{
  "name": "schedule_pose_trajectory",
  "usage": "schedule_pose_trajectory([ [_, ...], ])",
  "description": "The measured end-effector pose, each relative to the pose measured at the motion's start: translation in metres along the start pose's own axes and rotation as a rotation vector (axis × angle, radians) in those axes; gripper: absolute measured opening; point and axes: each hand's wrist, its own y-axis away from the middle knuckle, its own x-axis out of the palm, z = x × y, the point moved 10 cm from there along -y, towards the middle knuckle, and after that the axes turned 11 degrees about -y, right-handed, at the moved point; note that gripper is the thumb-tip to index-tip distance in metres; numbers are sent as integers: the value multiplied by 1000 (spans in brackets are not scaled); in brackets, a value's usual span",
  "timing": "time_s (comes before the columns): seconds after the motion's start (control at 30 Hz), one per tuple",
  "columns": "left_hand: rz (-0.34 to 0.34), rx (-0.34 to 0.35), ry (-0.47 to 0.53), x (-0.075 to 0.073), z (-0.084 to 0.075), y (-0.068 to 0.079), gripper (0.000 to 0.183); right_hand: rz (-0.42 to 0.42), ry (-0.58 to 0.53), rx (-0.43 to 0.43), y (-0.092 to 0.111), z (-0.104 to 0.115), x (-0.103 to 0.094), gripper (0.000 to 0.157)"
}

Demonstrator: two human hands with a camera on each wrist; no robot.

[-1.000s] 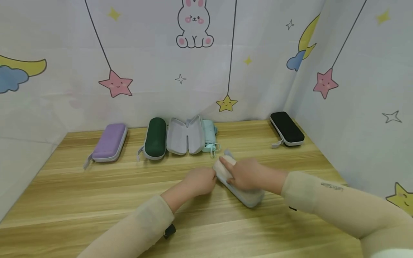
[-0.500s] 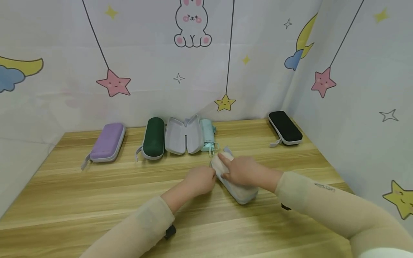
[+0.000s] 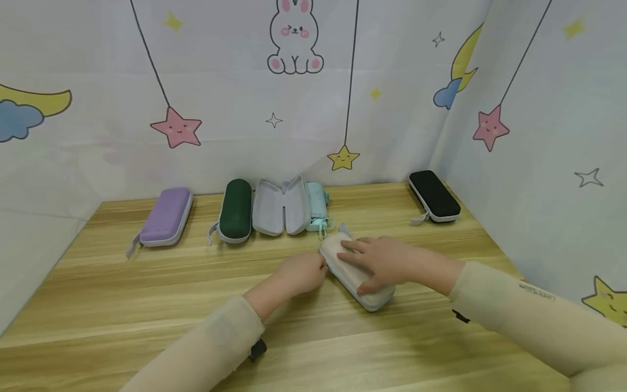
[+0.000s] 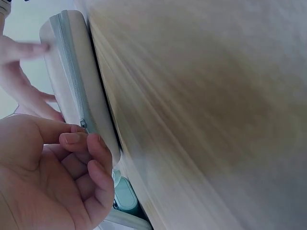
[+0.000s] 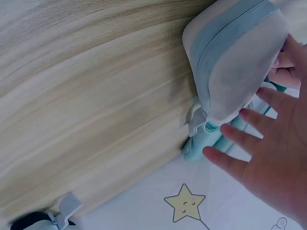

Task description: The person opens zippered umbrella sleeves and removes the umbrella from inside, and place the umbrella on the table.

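Fingers newly spread, the right hand (image 3: 387, 261) apparently steadies the cream, rounded fabric case (image 3: 349, 275) less (left hand (image 3: 303, 274) pinches its small grey zipper pull (image 4: 83, 123)).

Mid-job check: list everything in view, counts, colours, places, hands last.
table: 1, wood-brown, foreground
backdrop: 1, white with cartoon prints, behind
cream case: 1, cream and grey, near centre
purple case: 1, purple, back left
green case: 1, dark green, right of purple case
open case: 1, grey, back centre
mint item: 1, mint, right of open case
black case: 1, black, back right
sleeves: 2, cream, foreground
small objects: 2, black, by sleeves
left hand: 1, bare, pinching at cream case's zip slider
right hand: 1, bare, over cream case
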Motion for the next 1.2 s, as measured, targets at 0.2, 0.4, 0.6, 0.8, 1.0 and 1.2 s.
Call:
schedule_pose_trajectory([
  [0.2,-13,-20,-27,1,2,-3,22,29,124,-131,13,11,3,92],
  [0.4,-45,-33,-54,0,5,-4,22,13,184,-189,17,19,1,92],
  [0.6,-49,32,-115,2,0,-3,21,-11,191,-191,14,20,-2,89],
  [0.8,-63,53,-171,3,-4,1,21,-42,188,-194,9,18,-4,87],
  [1.0,-80,73,-188,1,-10,6,20,-67,156,-180,3,13,-8,86],
  [1.2,-79,113,-194,2,-20,15,18,-74,134,-144,-7,5,-11,85],
])
